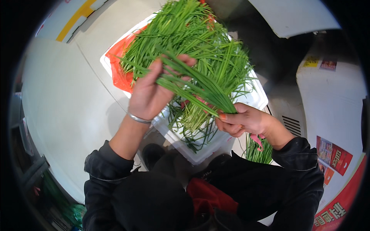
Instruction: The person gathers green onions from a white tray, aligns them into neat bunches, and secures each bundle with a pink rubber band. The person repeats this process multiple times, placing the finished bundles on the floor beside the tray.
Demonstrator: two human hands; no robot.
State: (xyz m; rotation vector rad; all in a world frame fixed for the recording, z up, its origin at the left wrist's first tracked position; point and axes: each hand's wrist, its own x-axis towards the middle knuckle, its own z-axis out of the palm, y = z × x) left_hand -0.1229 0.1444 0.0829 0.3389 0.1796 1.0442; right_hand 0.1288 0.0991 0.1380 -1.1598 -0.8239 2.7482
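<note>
My right hand (245, 119) grips a bunch of green garlic chives (208, 86) near one end. The long flat leaves slant up and left toward my left hand (156, 86). That hand is slightly blurred, its thumb apart from the fingers, with leaf tips crossing in front of the fingers; a silver bracelet circles the wrist. Below both hands, a white foam tray (190, 156) holds a large heap of loose chives (179, 31). A red plastic bag (122, 72) lies under the heap's left side. Pale stem ends (193, 115) gather near the tray's front, beside pink ties.
Another chive bundle (258, 150) with a pink tie (256, 141) lies under my right forearm. White cabinets (332, 101) bearing stickers stand at the right. A smooth pale surface (66, 106) spans the left, below a white box with yellow tape (76, 18). My shoe (153, 154) is near the tray.
</note>
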